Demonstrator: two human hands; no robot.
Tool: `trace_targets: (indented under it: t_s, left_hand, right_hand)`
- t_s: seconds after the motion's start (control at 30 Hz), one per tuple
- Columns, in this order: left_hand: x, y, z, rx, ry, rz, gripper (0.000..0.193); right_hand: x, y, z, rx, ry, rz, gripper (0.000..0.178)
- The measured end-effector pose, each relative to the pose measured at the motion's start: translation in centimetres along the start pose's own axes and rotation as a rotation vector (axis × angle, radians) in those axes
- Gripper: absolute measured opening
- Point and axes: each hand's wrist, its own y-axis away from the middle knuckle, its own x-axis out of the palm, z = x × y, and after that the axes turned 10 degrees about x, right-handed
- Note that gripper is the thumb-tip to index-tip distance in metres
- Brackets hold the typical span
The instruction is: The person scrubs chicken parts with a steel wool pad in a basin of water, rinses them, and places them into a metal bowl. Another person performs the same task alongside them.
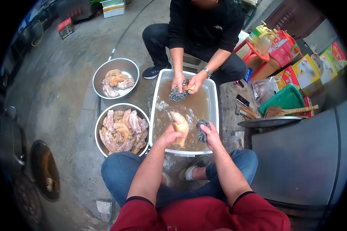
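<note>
One pale trotter [180, 125] is at the near end of the white tub [154, 111], long axis running near to far; the left hand [170, 136] has its fingers closed on it from the left. Just right, apart from it, the right hand's [212, 137] fingers grip a grey scrubber [201, 132].

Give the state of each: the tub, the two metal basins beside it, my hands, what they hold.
White tub: partly filled with murky water.
Nearer basin: heaped with meat pieces.
Farther basin: sparsely filled, bare bottom showing.
Trotter: pale, gripped.
Left hand: closed on the trotter.
Scrubber: dark, gripped, apart from the trotter.
Right hand: closed on the scrubber.
</note>
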Motion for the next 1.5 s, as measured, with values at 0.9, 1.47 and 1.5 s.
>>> trace_targets:
  t_s: [0.9,1.47,1.5]
  left_hand:
    - [-0.8,0.5,0.9,-0.2,-0.35,0.18,0.05]
    - [3.7,-0.5,0.8,0.165,-0.048,0.008,0.07]
    - [3.7,-0.4,0.6,0.181,-0.07,0.108,0.078]
  right_hand:
    - [11.4,-3.2,7.1,-0.146,1.258,0.107,0.055]
    - [1.9,-1.0,-5.4,0.325,-0.729,0.177,0.038]
    - [1.3,-1.8,-5.4,0.298,-0.694,0.165,0.037]
